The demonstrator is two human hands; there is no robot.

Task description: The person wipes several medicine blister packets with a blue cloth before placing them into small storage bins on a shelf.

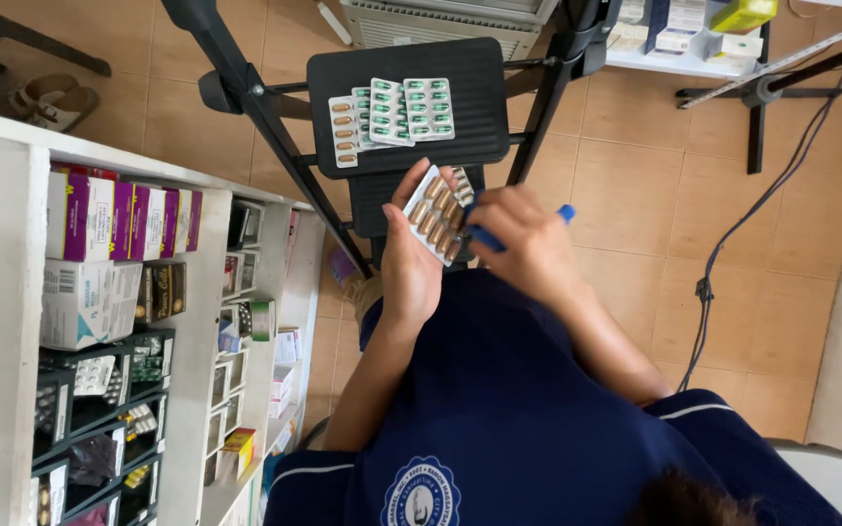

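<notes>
Shelving (12, 321): the left of the frame is filled by white shelves; purple-and-white boxes (124, 219) are stacked in the upper row and small compartments of packets are seen lower down.
Floor (635, 195): tan tiles are spread across the upper and right of the frame, crossed by a dark cable (723, 244) at right.
Black tray (406, 102): it is seen at top centre on a dark frame; green-and-white capsule strips (411, 110) and one strip of brown capsules (344, 130) are laid flat on it, overlapping.
Left hand (411, 258): at centre, the fingers are curled around a blister strip of brown capsules (438, 214), held tilted just below the tray.
Right hand (528, 244): just right of the strip, the fingers are closed on a blue-handled tool (484, 237), whose tip is hidden; it cannot be told what kind it is.
Risk: the strip is gripped only along one edge, so it is judged that it could be knocked loose by pressure from the tool and dropped to the tiles.
</notes>
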